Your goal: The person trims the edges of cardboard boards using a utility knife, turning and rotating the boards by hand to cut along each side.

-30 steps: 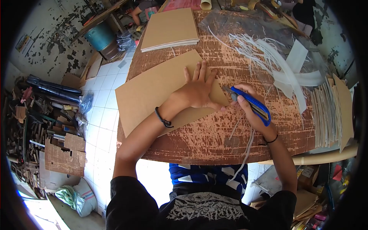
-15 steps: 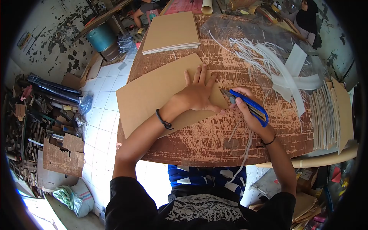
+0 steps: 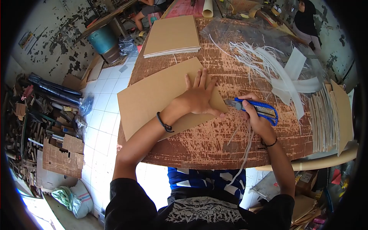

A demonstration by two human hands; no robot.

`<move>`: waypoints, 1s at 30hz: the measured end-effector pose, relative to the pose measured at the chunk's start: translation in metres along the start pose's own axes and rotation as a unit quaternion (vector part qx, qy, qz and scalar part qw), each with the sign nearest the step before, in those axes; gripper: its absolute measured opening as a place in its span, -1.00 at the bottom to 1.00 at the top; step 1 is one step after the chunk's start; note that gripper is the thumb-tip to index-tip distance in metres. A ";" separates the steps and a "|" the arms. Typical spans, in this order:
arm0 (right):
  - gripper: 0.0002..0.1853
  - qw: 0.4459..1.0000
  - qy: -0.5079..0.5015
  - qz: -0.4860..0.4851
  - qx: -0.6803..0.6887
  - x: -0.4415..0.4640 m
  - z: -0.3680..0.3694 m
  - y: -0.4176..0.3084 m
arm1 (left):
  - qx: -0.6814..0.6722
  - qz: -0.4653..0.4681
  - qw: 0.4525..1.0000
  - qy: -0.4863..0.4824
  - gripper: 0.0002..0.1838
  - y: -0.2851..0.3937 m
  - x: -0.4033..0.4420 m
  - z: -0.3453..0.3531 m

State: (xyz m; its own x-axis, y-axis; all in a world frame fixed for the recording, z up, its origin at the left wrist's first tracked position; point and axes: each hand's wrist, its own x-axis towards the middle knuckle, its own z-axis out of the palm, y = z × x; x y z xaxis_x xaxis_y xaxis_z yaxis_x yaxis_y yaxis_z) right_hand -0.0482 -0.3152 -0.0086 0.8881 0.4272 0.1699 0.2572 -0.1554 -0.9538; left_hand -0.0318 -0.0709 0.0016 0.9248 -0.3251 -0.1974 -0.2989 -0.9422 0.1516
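A brown cardboard sheet [image 3: 153, 92] lies at an angle on the scratched tabletop [image 3: 184, 151]. Flat across its right part, my left hand [image 3: 197, 97] presses down with fingers spread. My right hand [image 3: 256, 115] is wrapped round a blue utility knife [image 3: 268, 112]. The knife's blade points left, close to the sheet's right edge; whether it touches cannot be made out. Thin pale strips [image 3: 247, 147] trail below my right hand, over the table's front edge.
Stacked cardboard sheets [image 3: 172, 34] lie at the far left of the table. White offcut strips [image 3: 264, 63] heap on clear plastic at the far right. Upright cardboard pieces [image 3: 326, 119] stand at the right edge. Two people, one at the back [image 3: 151, 9] and one at right [image 3: 305, 21], are partly visible.
My right hand has moved a little right with the utility knife, which now lies more level. My left hand stays pressed on the cardboard sheet.
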 end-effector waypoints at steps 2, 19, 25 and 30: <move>-0.75 0.999 0.007 -0.021 -0.034 0.001 -0.003 0.001 | 0.001 0.001 1.000 -0.001 0.60 0.000 0.001 0.001; -0.68 0.997 0.050 -0.046 -0.033 0.010 0.003 0.005 | -0.002 0.000 1.000 0.001 0.58 0.000 0.000 0.001; -0.65 0.998 0.039 -0.048 -0.014 0.014 0.006 0.012 | -0.003 -0.002 1.000 0.002 0.59 -0.001 0.001 0.003; -0.66 0.998 0.034 -0.052 -0.023 0.014 0.004 0.012 | -0.009 0.002 1.000 0.005 0.60 -0.002 0.001 0.002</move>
State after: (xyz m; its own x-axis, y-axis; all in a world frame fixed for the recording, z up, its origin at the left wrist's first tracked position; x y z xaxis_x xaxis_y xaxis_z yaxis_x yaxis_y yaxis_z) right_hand -0.0342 -0.3071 -0.0185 0.8791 0.3824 0.2845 0.3645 -0.1550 -0.9182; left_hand -0.0314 -0.0698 -0.0010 0.9258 -0.3282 -0.1876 -0.2984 -0.9391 0.1705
